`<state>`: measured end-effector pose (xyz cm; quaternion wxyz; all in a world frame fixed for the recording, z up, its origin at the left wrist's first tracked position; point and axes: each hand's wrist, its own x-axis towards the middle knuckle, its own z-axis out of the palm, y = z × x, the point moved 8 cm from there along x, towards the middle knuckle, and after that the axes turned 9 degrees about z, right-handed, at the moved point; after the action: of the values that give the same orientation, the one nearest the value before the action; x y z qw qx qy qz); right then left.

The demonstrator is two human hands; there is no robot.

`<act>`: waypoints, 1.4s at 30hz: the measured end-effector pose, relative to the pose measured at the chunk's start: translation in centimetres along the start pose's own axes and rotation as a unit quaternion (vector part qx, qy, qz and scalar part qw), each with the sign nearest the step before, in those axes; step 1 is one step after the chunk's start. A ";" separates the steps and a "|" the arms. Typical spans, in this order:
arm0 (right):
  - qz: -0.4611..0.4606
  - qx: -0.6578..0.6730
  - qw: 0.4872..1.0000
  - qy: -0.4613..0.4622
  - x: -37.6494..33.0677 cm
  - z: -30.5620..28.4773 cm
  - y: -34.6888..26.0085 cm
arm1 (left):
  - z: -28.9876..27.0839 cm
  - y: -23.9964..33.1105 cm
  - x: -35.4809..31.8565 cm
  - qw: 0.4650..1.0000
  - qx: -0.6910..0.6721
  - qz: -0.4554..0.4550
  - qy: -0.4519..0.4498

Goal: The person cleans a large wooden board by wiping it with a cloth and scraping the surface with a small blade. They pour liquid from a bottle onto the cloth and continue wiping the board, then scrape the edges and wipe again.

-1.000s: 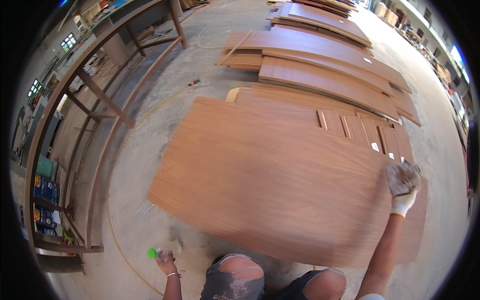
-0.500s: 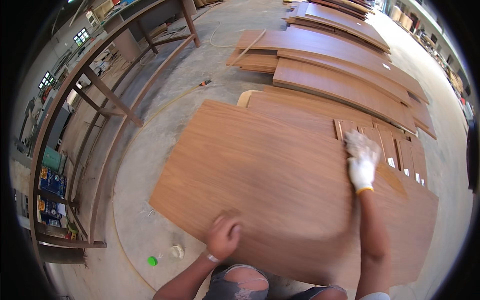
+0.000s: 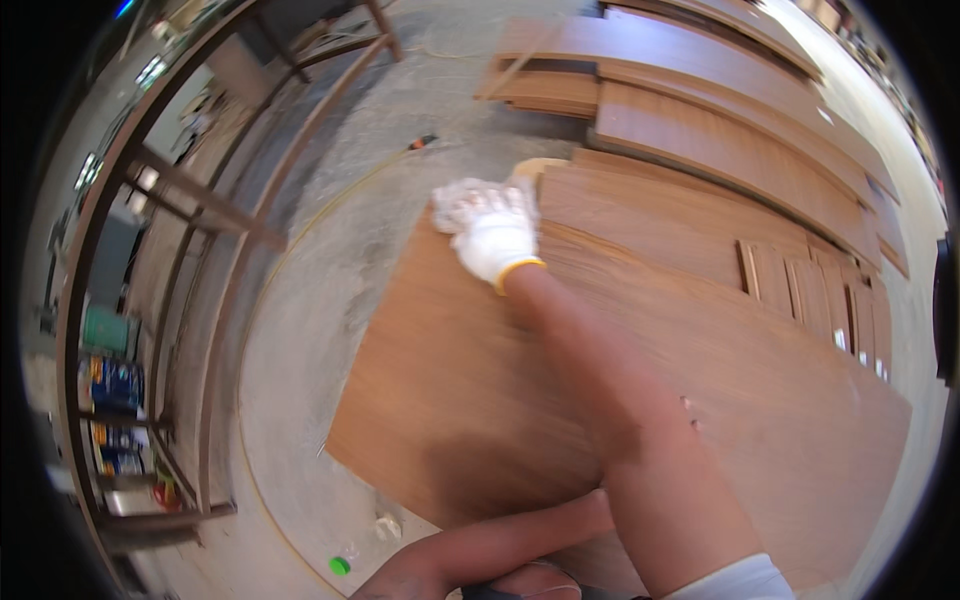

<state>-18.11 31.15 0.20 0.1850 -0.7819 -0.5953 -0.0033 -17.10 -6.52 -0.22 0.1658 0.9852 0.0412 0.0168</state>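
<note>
White-gloved fingers (image 3: 485, 205) of the right hand (image 3: 498, 240) are laid over a pale rag (image 3: 446, 205) at the upper-left corner of a brown board (image 3: 430, 370), mid-frame; whether it is pinched cannot be told. The left hand (image 3: 598, 508) is mostly hidden behind the right forearm (image 3: 600, 370), its grip unseen. How much of the board has been rubbed, and how much is left, cannot be judged. At upper right, stacked boards (image 3: 720, 150) are seen, apparently untouched.

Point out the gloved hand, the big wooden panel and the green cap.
Gloved right hand (image 3: 492, 226), head view: back of the hand.
Big wooden panel (image 3: 435, 365), head view: bare left part.
Green cap (image 3: 340, 566), head view: its middle.
</note>
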 end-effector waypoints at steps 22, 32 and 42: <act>0.152 -0.048 0.975 0.156 -26.9 -23.6 36.9 | -0.8 -0.2 0.2 0.998 0.046 -0.045 0.013; 0.307 -0.136 0.918 0.211 -37.4 -32.5 51.5 | -1.9 0.4 1.1 0.995 0.094 -0.011 0.030; 0.257 -0.065 0.951 0.157 -39.9 -34.2 56.7 | -1.9 0.4 0.8 0.993 0.110 -0.045 0.019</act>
<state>30.45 -28.63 6.88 0.2199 -0.9081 -0.3364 -0.1173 -16.36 -6.22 1.70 0.0566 0.9941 0.0900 0.0234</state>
